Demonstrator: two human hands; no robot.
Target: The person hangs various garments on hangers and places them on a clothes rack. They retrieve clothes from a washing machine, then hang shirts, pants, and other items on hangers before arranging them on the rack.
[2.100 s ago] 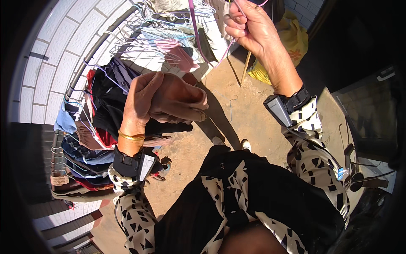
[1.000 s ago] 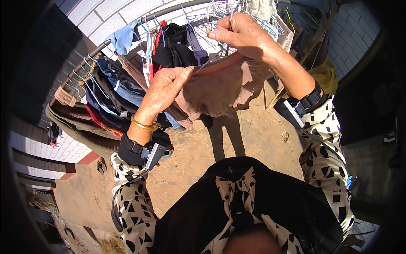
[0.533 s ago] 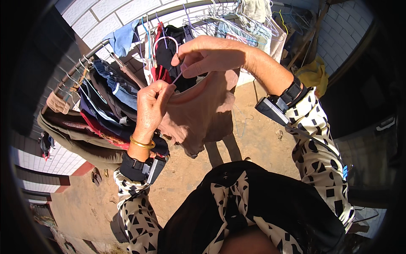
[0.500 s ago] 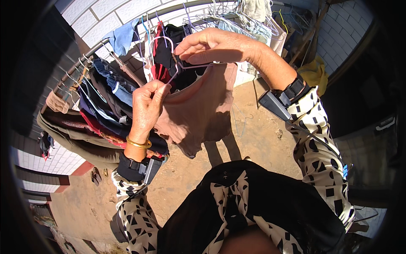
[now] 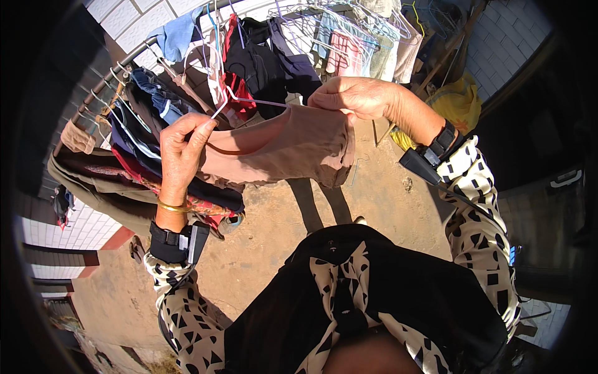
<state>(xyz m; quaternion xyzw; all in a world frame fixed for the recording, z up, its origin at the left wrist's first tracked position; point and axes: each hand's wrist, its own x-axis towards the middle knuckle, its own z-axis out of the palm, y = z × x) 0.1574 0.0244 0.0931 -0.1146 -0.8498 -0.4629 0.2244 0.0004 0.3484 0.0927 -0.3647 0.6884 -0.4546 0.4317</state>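
Note:
A dusty-pink top (image 5: 280, 146) hangs stretched between my two hands, its wide neckline facing up. A thin pale-purple wire hanger (image 5: 258, 101) runs into its neck opening. My left hand (image 5: 180, 146) is closed at the top's left shoulder, thumb and fingers pinching the fabric beside the hanger's left arm. On the other side, my right hand (image 5: 361, 98) is closed on the top's right shoulder edge, where the hanger's right arm enters the cloth. The hanger's ends are hidden by fabric and fingers.
A metal rail (image 5: 128, 59) holds several garments on the left, including jeans (image 5: 156, 93) and olive trousers (image 5: 93, 187). Dark clothes (image 5: 258, 62) and several wire hangers (image 5: 324, 28) hang behind my hands. A yellow bag (image 5: 458, 103) stands at right. The ground (image 5: 268, 230) is bare brown.
My right hand has come down from near the hanger's hook and closed on the top's right shoulder. My left hand has moved left and slightly down, and the top is now pulled wider.

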